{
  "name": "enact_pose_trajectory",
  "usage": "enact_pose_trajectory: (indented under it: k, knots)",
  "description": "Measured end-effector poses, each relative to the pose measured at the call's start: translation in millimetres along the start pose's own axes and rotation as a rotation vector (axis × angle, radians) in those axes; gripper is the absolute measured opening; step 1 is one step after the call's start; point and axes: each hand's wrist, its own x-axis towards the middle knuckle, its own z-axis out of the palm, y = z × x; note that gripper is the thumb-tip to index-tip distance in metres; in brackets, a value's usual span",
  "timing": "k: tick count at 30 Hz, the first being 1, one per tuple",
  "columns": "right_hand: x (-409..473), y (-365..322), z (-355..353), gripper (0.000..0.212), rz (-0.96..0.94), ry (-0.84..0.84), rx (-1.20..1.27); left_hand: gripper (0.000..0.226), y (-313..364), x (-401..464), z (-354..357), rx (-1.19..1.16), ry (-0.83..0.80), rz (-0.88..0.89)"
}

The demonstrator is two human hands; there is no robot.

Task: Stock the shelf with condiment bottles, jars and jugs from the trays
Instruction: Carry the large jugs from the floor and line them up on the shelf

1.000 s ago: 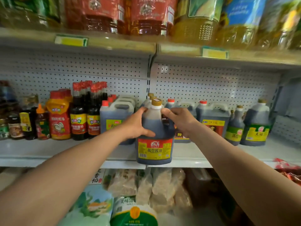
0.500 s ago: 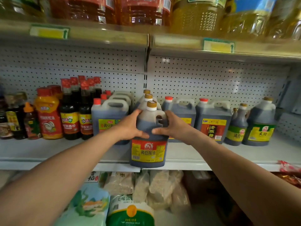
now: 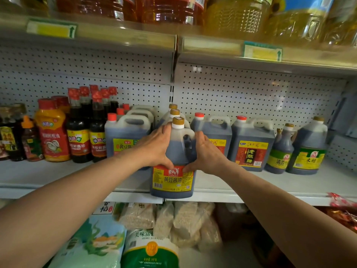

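White shelf [image 3: 251, 187] edge carries a dark soy-sauce jug [image 3: 174, 151], gold cap, red-yellow label, clasped between left hand [image 3: 155, 147] and right hand [image 3: 207, 153].

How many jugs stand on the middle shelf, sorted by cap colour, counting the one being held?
Red-capped jugs: 5
Gold-capped jugs: 6
Total: 11

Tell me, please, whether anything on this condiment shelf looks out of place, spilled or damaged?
Nothing looks spilled or damaged. Only the soy sauce jug stands out: held by the left hand and right hand, its base overlaps the shelf's front edge, ahead of two matching jugs.
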Motion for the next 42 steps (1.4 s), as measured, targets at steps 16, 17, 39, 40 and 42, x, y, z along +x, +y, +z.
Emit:
enact_pose_trajectory:
  k: [16,17,39,40,42]
  knots:
    - [40,-2,2,0.100,0.065,0.025,-0.169,0.114,-18,38,3,0.113,0.040,-0.060]
    - [44,-2,4,0.099,0.069,0.028,-0.165,0.113,-21,41,3,0.117,0.032,-0.066]
    - [117,3,26,0.106,0.109,0.036,-0.317,0.116,-57,106,18,0.270,0.020,-0.132]
    - [118,3,26,0.107,0.111,0.038,-0.318,0.116,-58,107,19,0.268,0.021,-0.130]
    - [117,3,26,0.108,0.114,0.039,-0.320,0.116,-59,107,19,0.274,0.030,-0.121]
